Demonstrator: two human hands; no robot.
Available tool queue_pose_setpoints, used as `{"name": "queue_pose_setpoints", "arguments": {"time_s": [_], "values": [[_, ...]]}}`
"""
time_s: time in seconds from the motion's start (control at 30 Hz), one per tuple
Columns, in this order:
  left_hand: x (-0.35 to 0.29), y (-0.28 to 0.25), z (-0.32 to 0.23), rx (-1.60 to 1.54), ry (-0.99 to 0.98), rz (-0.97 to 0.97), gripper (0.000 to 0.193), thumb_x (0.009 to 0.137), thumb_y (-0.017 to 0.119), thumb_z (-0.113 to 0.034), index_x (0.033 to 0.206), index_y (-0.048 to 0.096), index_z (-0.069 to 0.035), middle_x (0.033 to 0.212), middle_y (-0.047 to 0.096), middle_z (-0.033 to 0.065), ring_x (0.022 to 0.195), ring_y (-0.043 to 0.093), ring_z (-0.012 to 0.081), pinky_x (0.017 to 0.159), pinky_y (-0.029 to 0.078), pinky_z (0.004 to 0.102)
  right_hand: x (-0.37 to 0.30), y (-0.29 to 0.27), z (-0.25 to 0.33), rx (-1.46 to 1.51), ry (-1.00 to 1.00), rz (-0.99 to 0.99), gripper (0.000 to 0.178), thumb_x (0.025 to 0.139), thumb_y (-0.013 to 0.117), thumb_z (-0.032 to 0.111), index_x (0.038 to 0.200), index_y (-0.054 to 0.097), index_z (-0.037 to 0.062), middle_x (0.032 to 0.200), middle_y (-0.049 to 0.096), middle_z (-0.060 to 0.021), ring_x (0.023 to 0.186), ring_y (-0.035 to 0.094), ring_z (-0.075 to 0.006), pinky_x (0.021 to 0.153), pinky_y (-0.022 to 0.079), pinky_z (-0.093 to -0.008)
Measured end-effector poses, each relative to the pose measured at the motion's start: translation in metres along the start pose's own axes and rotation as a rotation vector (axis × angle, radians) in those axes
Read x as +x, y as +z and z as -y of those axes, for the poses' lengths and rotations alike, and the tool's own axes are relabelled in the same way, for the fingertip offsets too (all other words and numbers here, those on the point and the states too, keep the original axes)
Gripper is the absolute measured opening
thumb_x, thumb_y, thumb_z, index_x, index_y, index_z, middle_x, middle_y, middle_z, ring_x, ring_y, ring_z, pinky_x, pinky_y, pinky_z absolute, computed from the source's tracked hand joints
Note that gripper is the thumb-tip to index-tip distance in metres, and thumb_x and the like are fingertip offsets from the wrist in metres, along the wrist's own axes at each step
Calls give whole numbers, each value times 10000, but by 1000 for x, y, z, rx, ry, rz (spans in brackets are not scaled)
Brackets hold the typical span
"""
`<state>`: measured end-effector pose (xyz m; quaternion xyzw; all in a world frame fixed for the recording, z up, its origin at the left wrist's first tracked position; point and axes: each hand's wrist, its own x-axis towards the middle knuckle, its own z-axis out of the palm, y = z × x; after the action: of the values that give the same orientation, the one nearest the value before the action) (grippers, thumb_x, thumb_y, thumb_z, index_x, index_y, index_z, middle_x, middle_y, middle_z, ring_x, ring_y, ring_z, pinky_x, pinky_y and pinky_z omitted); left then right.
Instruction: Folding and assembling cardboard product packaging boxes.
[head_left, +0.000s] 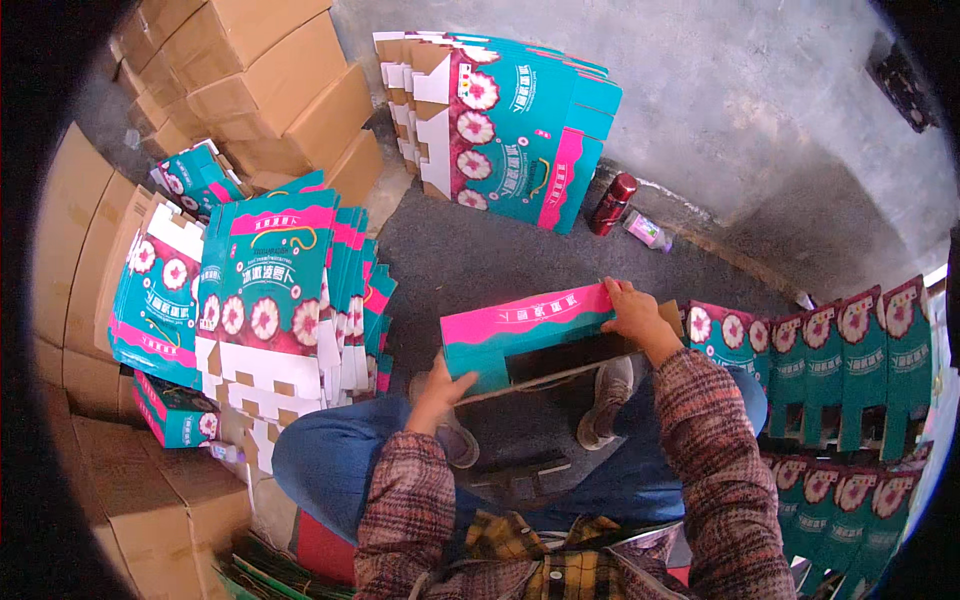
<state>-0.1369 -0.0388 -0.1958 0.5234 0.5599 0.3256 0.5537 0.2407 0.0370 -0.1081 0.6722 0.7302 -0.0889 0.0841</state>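
Between my two hands is a teal and pink cardboard carton point(530, 318), held above my shoes and tilted. It is partly folded into a box shape, with a dark opening along its near side. My left hand point(437, 394) grips the carton's near left corner, thumb on the teal panel. At the far right end, my right hand point(640, 318) has its fingers closed over the pink edge. Part of that end is hidden behind the right hand.
Flat printed cartons point(265, 265) stand at left; another stack point(520, 120) leans on the grey wall. Brown boxes point(265, 90) pile up behind and left. A red thermos point(613, 205) and a plastic bottle point(648, 231) are by the wall. Rows of folded cartons point(850, 350) line the right.
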Motion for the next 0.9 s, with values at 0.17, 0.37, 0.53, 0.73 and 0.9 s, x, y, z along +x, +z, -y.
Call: {"name": "queue_pose_setpoints", "arguments": {"time_s": [0.17,0.37,0.53,0.73,0.9], "values": [[14,-3,41,64,15,2,782,739,756,-253,1368,358,-13,1262,510,201,1162,509,309,973,403,386,-1,-39,-30,3,161,-281,459,788,656,458,1008,627,56,953,643,-171,880,645,-344,720,526,-437],[21,-4,62,55,70,7,818,705,780,-318,1353,383,-15,1243,526,204,1148,521,316,965,411,394,-28,-34,-23,764,7,645,750,865,452,661,1260,547,31,1263,555,-200,1139,551,-327,887,464,-426],[17,3,41,83,91,-27,776,707,774,-367,1308,442,-6,1218,549,185,1123,537,301,946,426,391,-46,-29,-26,435,-375,566,952,754,494,765,1323,473,2,1311,491,-246,1229,458,-385,1045,344,-447],[6,3,12,-563,-329,-179,707,798,662,-493,1279,495,-2,1112,605,183,1057,577,289,900,453,366,-8,-33,-22,306,-178,599,973,646,697,680,1290,477,-15,1310,497,-243,1200,490,-391,994,408,-422],[-2,-16,26,267,-238,-176,575,871,565,-487,1148,595,16,1067,643,164,1009,610,269,840,477,361,17,30,-17,418,127,239,1024,566,734,693,1261,495,-20,1219,551,-281,1103,557,-412,934,454,-418]]}}
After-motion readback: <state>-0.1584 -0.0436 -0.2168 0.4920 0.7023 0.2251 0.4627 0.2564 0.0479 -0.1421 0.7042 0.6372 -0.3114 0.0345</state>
